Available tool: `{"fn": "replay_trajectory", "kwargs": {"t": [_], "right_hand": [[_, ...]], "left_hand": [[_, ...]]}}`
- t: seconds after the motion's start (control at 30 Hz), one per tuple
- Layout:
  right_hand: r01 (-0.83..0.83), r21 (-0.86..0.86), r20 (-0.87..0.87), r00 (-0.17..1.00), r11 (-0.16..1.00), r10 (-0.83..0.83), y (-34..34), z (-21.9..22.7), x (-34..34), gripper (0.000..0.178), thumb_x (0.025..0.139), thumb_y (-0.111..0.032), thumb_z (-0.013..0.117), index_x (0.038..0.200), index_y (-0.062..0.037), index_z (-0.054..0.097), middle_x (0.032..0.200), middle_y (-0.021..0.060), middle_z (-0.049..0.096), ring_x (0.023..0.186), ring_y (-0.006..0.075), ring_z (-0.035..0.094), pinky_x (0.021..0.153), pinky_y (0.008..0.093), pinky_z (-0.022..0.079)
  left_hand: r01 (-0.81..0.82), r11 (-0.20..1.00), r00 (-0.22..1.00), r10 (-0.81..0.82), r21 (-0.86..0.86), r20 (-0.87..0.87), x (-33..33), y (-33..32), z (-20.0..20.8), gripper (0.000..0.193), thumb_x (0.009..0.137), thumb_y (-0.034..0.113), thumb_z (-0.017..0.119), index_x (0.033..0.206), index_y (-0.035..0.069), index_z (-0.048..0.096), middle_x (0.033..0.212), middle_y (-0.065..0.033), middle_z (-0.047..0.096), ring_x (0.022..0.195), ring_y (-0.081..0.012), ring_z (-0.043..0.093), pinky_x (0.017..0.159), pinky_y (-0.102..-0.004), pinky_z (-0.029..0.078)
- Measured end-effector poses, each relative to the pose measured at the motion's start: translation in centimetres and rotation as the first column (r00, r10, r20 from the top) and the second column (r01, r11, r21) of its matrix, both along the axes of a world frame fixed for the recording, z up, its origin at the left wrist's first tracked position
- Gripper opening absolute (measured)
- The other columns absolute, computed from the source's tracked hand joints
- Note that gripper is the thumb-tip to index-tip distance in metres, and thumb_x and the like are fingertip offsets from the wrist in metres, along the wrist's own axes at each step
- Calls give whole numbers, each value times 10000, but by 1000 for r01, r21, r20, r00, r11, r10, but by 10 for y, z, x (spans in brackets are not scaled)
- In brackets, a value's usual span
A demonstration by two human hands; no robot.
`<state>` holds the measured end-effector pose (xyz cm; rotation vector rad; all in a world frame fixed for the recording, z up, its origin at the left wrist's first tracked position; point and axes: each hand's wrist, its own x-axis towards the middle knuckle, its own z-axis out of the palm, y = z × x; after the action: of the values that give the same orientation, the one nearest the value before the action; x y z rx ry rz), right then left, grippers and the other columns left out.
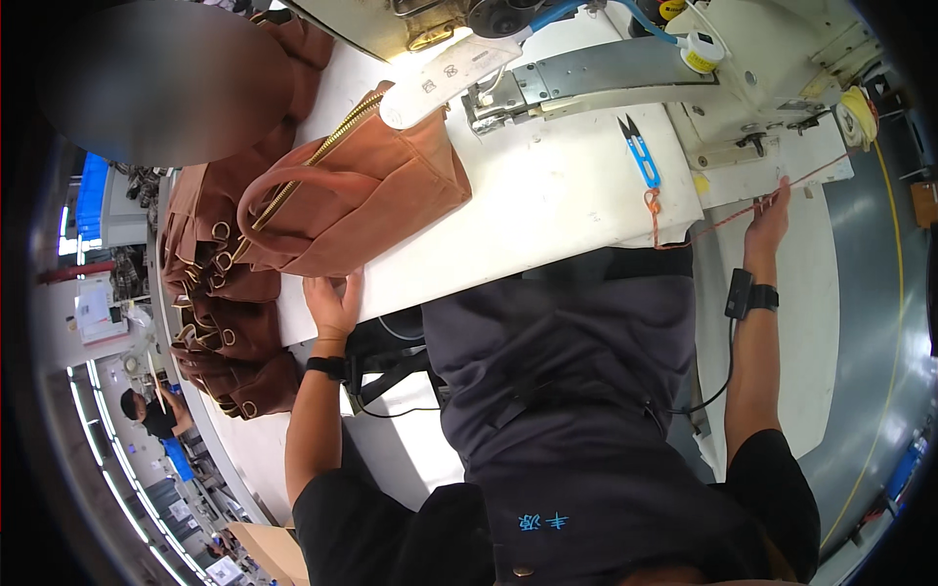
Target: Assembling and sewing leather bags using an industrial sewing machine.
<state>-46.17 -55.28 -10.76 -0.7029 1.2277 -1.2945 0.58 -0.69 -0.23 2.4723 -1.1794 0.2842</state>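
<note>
A tan-brown handbag (pixel 357 200) with a brass zipper and looped handle stands tilted on the white machine table, left of the sewing machine head. My left hand (pixel 333 307) lies at its lower edge, thumb and fingers stretched and apart, the fingertips hidden under the bag. At the right, my right hand (pixel 768 227) reaches along the table's side beside the machine base. Its visible fingers are stretched out. A thin red cord (pixel 723 224) crosses by these fingers; no firm hold on it shows. The cord ties to blue thread snips (pixel 640 156) on the table.
Several darker brown bags (pixel 230 342) are piled at the left table edge. The sewing machine's metal arm (pixel 606 78) juts over the tabletop. A yellowish roll (pixel 857 119) hangs at the far right. Another person (pixel 156 410) works in the left background.
</note>
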Motion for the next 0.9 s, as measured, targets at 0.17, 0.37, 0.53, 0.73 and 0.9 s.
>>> {"fn": "replay_trajectory", "kwargs": {"t": [0.17, 0.37, 0.53, 0.73, 0.9], "right_hand": [[-58, -14, -28, 998, 998, 58, 4, 8, -4, 729, 914, -498, 689, 1466, -64, 496, 1482, 93, 480, 1366, 252, 442, 1087, 395, 367], [-78, 34, 79, 994, 996, 75, 4, 6, 2, 779, 896, -541, 697, 1508, -125, 450, 1526, 112, 424, 1386, 281, 417, 1118, 440, 338], [-56, 32, 40, 998, 998, 55, -3, -9, -8, 695, 932, -514, 665, 1449, -90, 475, 1388, 103, 498, 1196, 252, 535, 1027, 413, 421], [41, -229, -111, 991, 972, -69, 50, -10, -61, 269, 966, -138, 558, 1176, -1, 655, 983, 84, 670, 954, 184, 644, 918, 332, 499], [-213, -386, -584, 809, 898, -59, 125, 55, -102, 212, 959, -23, 492, 1047, 3, 683, 830, 35, 609, 798, 129, 587, 808, 253, 482]], "left_hand": [[106, 993, 994, -106, -49, 16, 0, -8, 1, 430, 862, 295, 752, 1153, 4, 627, 1121, -209, 629, 1060, -419, 571, 949, -478, 432], [129, 985, 992, -126, -118, 29, -7, -14, 4, 433, 878, 266, 743, 1182, -14, 615, 1140, -210, 628, 1090, -412, 576, 964, -479, 437], [130, 972, 991, -132, -195, -1, -5, -13, 3, 434, 870, 228, 758, 1189, -30, 617, 1162, -210, 621, 1066, -401, 586, 946, -458, 453], [28, 940, 983, -88, -339, -164, -17, 10, 9, 615, 905, 120, 737, 1427, -35, 451, 1399, -196, 528, 1247, -282, 543, 1042, -393, 451], [-121, 728, 977, -33, -675, -211, -35, 1, 91, 484, 977, 14, 616, 1426, -47, 446, 1417, -178, 526, 1266, -243, 534, 1042, -364, 470]]}}
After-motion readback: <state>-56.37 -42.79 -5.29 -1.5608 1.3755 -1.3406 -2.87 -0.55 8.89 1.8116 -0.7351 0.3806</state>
